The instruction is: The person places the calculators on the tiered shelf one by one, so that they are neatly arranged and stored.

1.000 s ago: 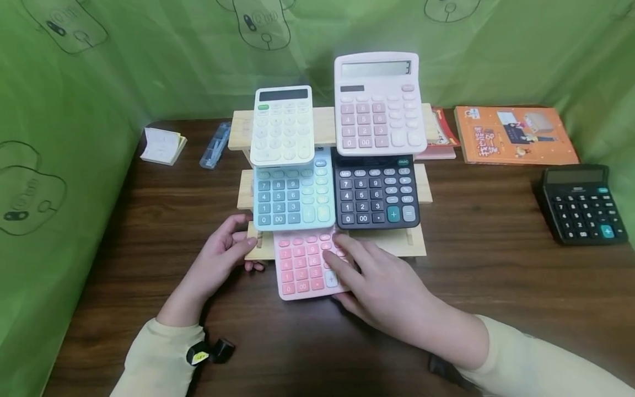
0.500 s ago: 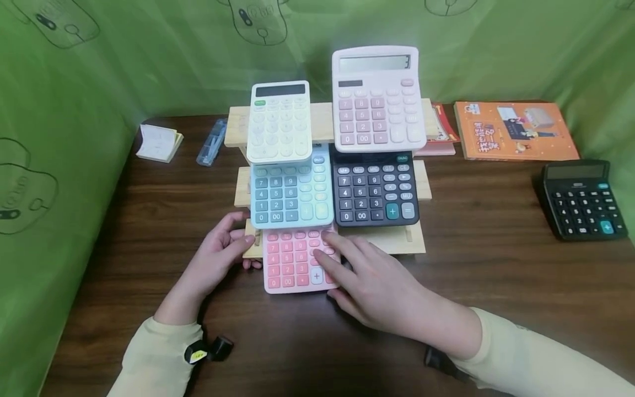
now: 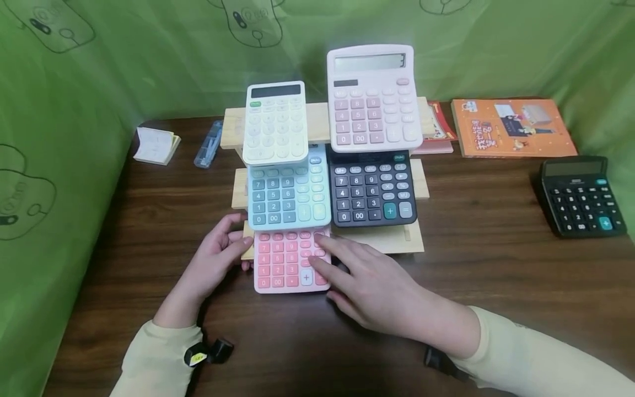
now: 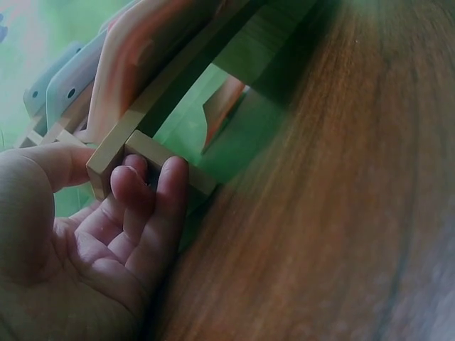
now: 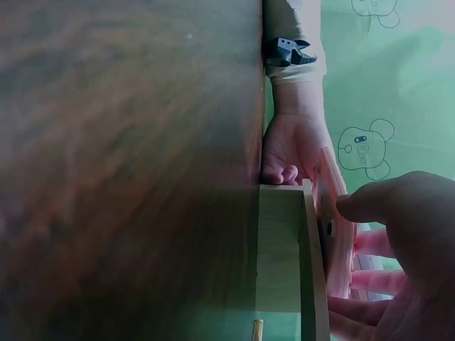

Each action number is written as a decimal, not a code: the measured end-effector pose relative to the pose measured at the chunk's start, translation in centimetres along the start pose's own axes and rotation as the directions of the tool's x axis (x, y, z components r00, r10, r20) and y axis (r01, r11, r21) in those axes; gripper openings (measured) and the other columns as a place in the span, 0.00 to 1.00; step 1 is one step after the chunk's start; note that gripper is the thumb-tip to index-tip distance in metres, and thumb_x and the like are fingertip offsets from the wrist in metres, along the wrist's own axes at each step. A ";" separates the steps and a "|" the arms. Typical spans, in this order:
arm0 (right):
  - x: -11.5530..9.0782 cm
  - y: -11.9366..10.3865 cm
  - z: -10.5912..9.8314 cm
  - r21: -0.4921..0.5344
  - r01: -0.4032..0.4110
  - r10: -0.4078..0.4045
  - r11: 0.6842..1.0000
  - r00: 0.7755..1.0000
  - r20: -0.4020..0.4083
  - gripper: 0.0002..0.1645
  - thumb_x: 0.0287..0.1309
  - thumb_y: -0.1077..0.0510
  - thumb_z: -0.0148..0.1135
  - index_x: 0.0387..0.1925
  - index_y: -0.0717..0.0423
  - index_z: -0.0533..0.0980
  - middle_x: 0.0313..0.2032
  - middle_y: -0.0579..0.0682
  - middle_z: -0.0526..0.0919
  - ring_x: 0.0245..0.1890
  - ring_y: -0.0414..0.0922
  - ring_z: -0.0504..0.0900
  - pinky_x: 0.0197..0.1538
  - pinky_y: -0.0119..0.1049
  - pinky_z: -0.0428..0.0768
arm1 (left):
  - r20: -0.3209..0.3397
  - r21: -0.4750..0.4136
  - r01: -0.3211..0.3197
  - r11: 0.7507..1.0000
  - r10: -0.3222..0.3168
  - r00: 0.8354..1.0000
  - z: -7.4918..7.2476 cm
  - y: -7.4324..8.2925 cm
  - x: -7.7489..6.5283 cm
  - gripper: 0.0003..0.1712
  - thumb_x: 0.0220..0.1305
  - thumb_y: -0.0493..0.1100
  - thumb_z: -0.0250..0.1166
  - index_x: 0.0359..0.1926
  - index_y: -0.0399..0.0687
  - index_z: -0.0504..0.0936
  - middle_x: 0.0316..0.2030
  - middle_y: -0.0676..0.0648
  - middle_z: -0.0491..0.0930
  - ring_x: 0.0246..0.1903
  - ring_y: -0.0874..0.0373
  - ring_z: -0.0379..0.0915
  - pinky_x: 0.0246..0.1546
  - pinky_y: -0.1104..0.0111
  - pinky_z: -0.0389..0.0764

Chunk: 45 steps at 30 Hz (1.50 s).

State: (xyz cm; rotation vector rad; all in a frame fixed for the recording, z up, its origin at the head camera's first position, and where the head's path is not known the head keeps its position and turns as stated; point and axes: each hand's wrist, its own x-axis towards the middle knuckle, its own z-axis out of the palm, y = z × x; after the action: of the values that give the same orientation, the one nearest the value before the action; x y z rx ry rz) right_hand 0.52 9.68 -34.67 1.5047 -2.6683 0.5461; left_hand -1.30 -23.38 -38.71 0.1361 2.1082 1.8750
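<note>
A pink calculator (image 3: 285, 264) leans on the lowest step of a wooden stepped rack (image 3: 382, 241). My right hand (image 3: 379, 284) holds its right side, fingertips over the keys and thumb at the lower right edge; the right wrist view shows the thumb (image 5: 352, 206) touching that edge. With the thumb on top and the fingers curled below, my left hand (image 3: 213, 259) grips the left end of the lowest step. Above stand a blue calculator (image 3: 273, 201) and a black calculator (image 3: 364, 193), then a cream calculator (image 3: 275, 127) and a pale pink calculator (image 3: 372, 105).
Another black calculator (image 3: 580, 198) lies at the right of the brown table (image 3: 496, 264), below an orange book (image 3: 513, 129). A red book (image 3: 440, 118) shows behind the rack. A note pad (image 3: 156, 146) and a blue translucent object (image 3: 208, 146) lie at the left. Green curtains (image 3: 163, 55) surround the table.
The pink calculator has slid left along the lowest step and stands straighter, now mostly below the blue calculator. My right hand has moved left with it; my left hand keeps its grip on the rack.
</note>
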 end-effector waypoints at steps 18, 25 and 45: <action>-0.3 0.3 -0.1 0.040 0.007 -0.005 0.999 1.000 -0.031 0.32 0.61 0.50 0.62 0.66 0.50 0.68 0.72 0.52 0.58 0.67 0.48 0.63 0.65 0.45 0.68 | 0.017 -0.026 -0.024 0.999 0.024 1.000 0.2 -0.5 -0.2 0.22 0.73 0.39 0.54 0.64 0.45 0.60 0.43 0.37 0.82 0.22 0.48 0.75 0.25 0.63 0.82; 0.0 0.2 0.0 0.033 0.046 -0.044 0.998 0.998 -0.051 0.34 0.61 0.50 0.62 0.67 0.52 0.66 0.73 0.54 0.56 0.70 0.48 0.59 0.67 0.44 0.64 | 0.004 -0.013 -0.036 0.999 0.036 0.999 -0.2 -0.2 -0.3 0.22 0.74 0.39 0.53 0.64 0.45 0.60 0.43 0.36 0.82 0.22 0.48 0.75 0.24 0.64 0.81; -2.9 0.2 -10.6 0.218 0.231 -0.203 0.948 0.969 -0.140 0.25 0.64 0.55 0.60 0.62 0.52 0.72 0.56 0.41 0.78 0.55 0.39 0.76 0.59 0.37 0.71 | 0.000 -0.019 -0.021 1.000 0.021 1.000 0.1 -0.2 -0.4 0.27 0.73 0.39 0.54 0.68 0.45 0.58 0.44 0.37 0.82 0.22 0.48 0.75 0.26 0.64 0.82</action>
State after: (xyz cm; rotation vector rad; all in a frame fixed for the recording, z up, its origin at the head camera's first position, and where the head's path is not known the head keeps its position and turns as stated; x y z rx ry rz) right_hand 0.40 15.52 -25.39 1.7371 -2.3784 0.9262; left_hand -0.87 -23.37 -38.88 0.1549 2.0955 1.9064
